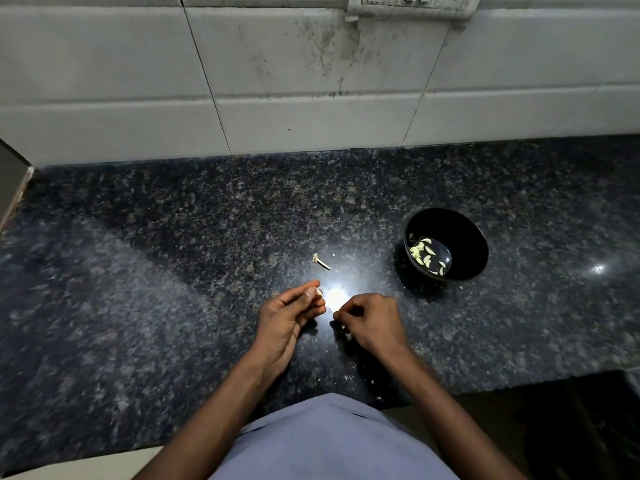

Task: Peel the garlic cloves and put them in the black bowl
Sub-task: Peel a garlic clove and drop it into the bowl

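1. Left hand (pixel 289 315) pinches a garlic clove (pixel 318 292) between thumb and fingertips, palm turned up and inward, likely so the clove end faces the other hand for peeling.
2. Right hand (pixel 369 318) is curled, fingertips pinched together at its left edge. It looks like a scrap of skin is in the pinch, but it is too small and washed out by glare to tell for sure.
3. The hands are near each other but apart, over a bright light reflection on the counter; judged mid-peel, skin just pulled away or about to be.
4. Black bowl (pixel 467 237) sits to the right and a bit behind the hands, within easy reach of the right hand, so peeled cloves can drop in without moving the body.
5. Peeled cloves (pixel 424 252) lie in the bowl bottom, several pale pieces; the task looks well along.
6. Bare garlic stem (pixel 321 262) with its root end lies on the counter just behind the hands, no cloves seen on it, so the held clove may be among the last.
7. Small skin flakes (pixel 348 377) are scattered on the counter near the front edge, between the arms.
8. Surface: dark speckled granite countertop (pixel 173 271), glossy.
9. Behind: white tiled wall (pixel 277 81), stained and smudged, with a switch/socket plate (pixel 414 3) at the top edge.
10. A blue garment (pixel 329 441) fills the bottom centre; dim room.
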